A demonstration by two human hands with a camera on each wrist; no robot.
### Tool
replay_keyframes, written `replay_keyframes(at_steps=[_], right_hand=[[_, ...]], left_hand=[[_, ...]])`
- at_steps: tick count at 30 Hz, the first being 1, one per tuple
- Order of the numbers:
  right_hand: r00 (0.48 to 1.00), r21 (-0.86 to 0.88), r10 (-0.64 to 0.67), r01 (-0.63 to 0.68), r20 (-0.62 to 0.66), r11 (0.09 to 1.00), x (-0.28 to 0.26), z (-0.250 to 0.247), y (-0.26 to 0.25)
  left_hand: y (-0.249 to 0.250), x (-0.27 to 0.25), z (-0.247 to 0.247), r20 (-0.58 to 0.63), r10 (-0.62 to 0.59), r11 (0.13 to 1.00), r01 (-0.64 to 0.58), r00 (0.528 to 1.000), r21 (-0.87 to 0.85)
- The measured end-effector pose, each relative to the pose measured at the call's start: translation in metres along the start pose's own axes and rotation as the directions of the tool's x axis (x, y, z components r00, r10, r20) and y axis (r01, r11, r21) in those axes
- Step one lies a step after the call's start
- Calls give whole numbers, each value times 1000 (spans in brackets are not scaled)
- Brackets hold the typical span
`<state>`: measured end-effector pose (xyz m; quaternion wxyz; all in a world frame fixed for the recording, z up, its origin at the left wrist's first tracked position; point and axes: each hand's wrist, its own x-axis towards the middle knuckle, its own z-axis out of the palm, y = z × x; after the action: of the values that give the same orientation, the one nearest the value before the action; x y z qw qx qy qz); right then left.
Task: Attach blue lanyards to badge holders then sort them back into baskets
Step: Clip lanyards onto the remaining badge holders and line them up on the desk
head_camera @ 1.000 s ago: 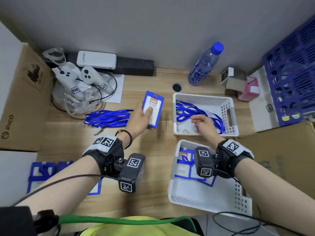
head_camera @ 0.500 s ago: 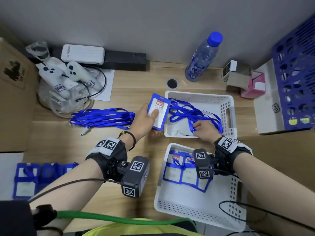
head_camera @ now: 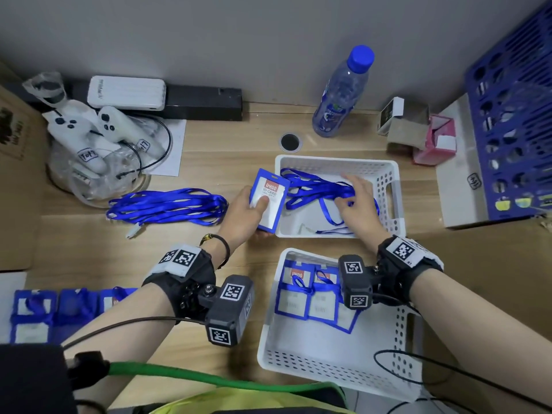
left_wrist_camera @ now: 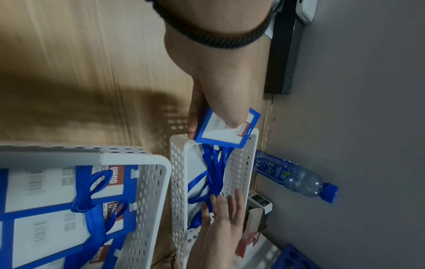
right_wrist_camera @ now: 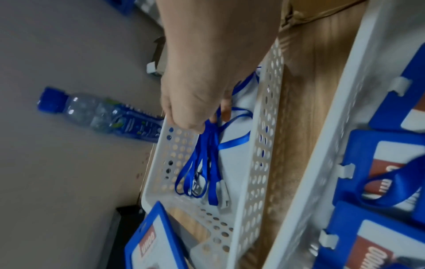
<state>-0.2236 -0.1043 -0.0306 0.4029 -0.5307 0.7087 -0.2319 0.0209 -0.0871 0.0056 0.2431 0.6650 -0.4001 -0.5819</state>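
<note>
My left hand (head_camera: 259, 211) grips a blue badge holder (head_camera: 270, 198) with a red-and-white card, thumb on its face, at the left rim of the far white basket (head_camera: 334, 160). The left wrist view shows the same holder (left_wrist_camera: 226, 132) over the basket's corner. Inside that basket my right hand (head_camera: 350, 202) pinches a bunch of blue lanyards (head_camera: 316, 188); in the right wrist view the straps (right_wrist_camera: 202, 163) hang from its fingertips (right_wrist_camera: 212, 121). The near white basket (head_camera: 328, 370) holds several badge holders with lanyards attached (head_camera: 310, 297).
A loose pile of blue lanyards (head_camera: 167, 204) lies on the wooden table, left of my hands. More blue badge holders (head_camera: 33, 312) sit at the left edge. A water bottle (head_camera: 343, 94), small boxes (head_camera: 418, 132), a blue crate (head_camera: 513, 130) and white controllers (head_camera: 95, 130) line the back.
My left hand has carried the badge holder rightward to the far basket's rim. My right hand has reached farther into that basket and gathered the lanyards.
</note>
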Motion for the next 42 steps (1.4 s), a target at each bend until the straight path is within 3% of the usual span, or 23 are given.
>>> replay_keyframes(at_steps=[4, 6, 9, 11, 14, 17, 20, 23, 26, 29, 32, 35, 42], right_hand=[[982, -268, -55, 103, 182, 958, 2, 17, -1], [968, -310, 44, 36, 248, 950, 0, 22, -6], [901, -440, 231, -51, 366, 896, 0, 28, -9], [887, -513, 279, -57, 368, 857, 3, 32, -7], [906, -558, 270, -46, 325, 828, 4, 38, -3], [942, -455, 203, -63, 266, 888, 4, 43, -9], [937, -70, 228, -217, 265, 974, 1, 44, -38], [885, 343, 208, -364, 416, 866, -10, 42, -82], [887, 517, 94, -347, 453, 782, -22, 40, -123], [882, 555, 19, -313, 470, 771, -36, 37, -153], [905, 564, -22, -245, 424, 789, -47, 36, -168], [953, 518, -29, -138, 301, 844, -55, 42, -173], [975, 458, 136, -204, 178, 865, -78, 76, -183]], left_hand=[[-5, -1, -1, 7, -3, 1000, 3, 1000, 6], [-7, -1, -5, 0, -7, 1000, 7, 1000, 6], [-9, -2, -13, -21, 1, 1000, -1, 1000, -10], [-11, -3, -19, -38, -5, 999, 3, 999, -38], [-15, -5, -28, -48, -7, 998, 5, 999, -57], [-19, -7, -36, -28, -13, 999, 12, 1000, -31], [-18, -9, -37, 70, -16, 1000, 17, 997, -16], [-8, -13, -36, 164, 12, 999, -5, 986, -40], [3, -21, -37, 359, 62, 996, -34, 931, -84], [12, -32, -42, 477, 82, 988, -7, 875, -156], [15, -41, -54, 484, 92, 973, 26, 870, -231], [7, -49, -71, 477, 48, 993, 11, 878, -121], [-55, -63, -137, 219, -133, 991, 133, 967, 13]])
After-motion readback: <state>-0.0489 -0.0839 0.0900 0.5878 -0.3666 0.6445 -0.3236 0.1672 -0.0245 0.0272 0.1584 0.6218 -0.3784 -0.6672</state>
